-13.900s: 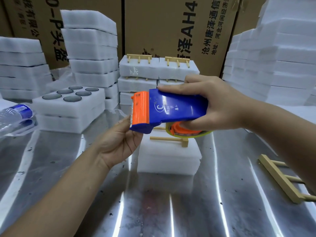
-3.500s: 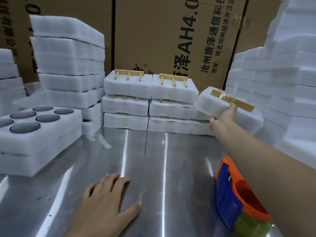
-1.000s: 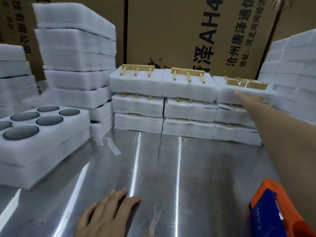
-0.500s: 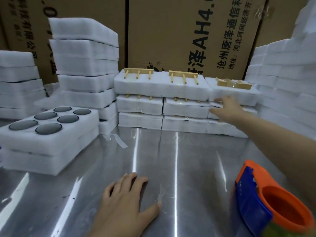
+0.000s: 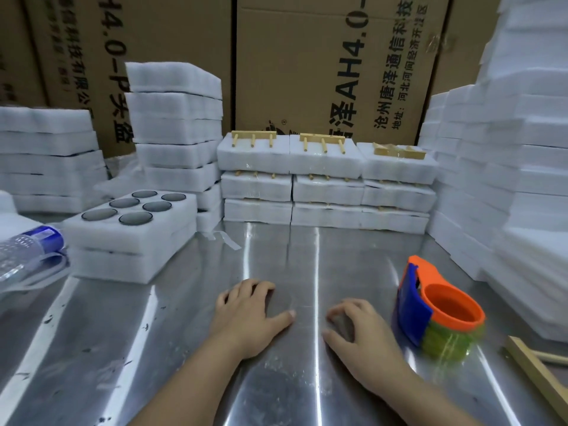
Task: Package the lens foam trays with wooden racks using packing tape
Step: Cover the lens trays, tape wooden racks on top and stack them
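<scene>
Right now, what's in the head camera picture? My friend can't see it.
The left hand and right hand rest empty on a metal table, a blue and orange tape dispenser beside the right one. A foam tray of six dark lenses sits at left, and foam packages topped with wooden racks are stacked at the back.

Bare to the elbow, the left forearm [image 5: 190, 385] and right forearm [image 5: 418, 395] reach forward from the lower edge of the view, hands side by side, near each other but apart. The left hand [image 5: 246, 315] lies palm down, fingers loosely bent, thumb stretched towards its neighbour. The right hand [image 5: 365, 333] arches palm down, fingers curled onto their tips, thumb spread. Neither grips anything.
</scene>
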